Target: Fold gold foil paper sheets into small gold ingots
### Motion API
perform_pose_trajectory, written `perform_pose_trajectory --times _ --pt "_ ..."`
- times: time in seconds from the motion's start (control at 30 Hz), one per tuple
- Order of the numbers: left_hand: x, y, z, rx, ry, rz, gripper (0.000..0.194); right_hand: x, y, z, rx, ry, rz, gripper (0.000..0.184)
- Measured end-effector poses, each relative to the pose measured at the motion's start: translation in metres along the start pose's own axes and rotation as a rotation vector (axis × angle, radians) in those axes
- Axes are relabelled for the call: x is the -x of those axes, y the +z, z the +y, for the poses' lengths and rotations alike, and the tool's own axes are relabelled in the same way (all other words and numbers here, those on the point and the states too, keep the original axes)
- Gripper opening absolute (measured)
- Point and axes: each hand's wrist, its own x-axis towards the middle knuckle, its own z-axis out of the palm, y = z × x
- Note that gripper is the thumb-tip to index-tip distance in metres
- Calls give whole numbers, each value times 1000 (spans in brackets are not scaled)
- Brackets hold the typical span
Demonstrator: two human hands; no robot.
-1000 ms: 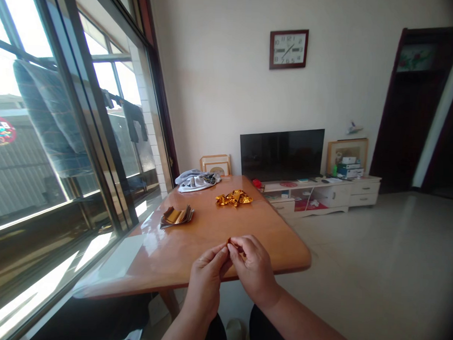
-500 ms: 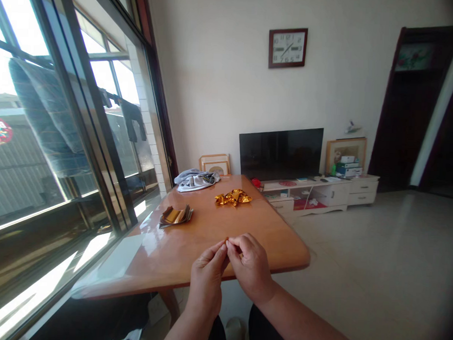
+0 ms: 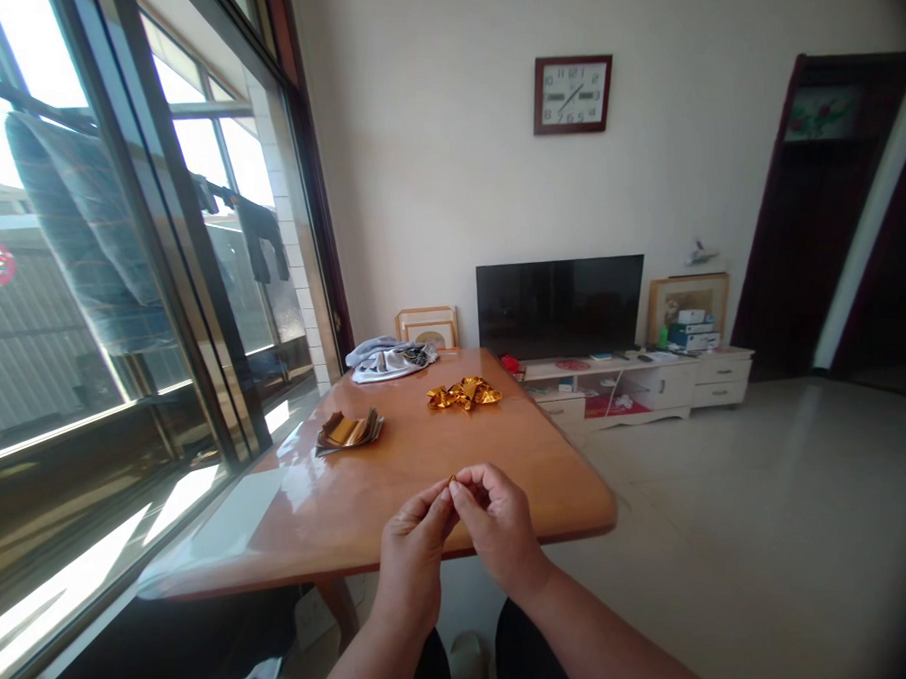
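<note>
My left hand (image 3: 411,563) and my right hand (image 3: 499,530) meet above the near edge of a polished orange wooden table (image 3: 325,519). Their fingertips pinch a tiny piece of gold foil (image 3: 452,478), mostly hidden by the fingers. Farther up the table lies a crumpled heap of gold foil (image 3: 464,393). A small stack of gold-and-brown foil sheets (image 3: 348,431) rests near the window side, left of my hands. Neither the heap nor the stack touches my hands.
A grey cloth bundle (image 3: 390,361) lies at the table's far corner, with a picture frame (image 3: 426,327) behind it. A tall window (image 3: 150,226) runs along the left side. A TV (image 3: 558,305) stands on a low white cabinet (image 3: 631,385) beyond the table.
My hands stay together with only slight finger movement, still pinching the foil. The whole room shifts slightly left in view as my head turns a little.
</note>
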Motion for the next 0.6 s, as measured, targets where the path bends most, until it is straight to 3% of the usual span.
perform_pose_trajectory --times 0.23,0.6 --pt "1 -1 1 -96 29 -3 38 -4 -3 4 -285 171 -114 16" --pt "1 -4 -1 -243 11 -27 39 -5 -6 15 -299 176 -86 18"
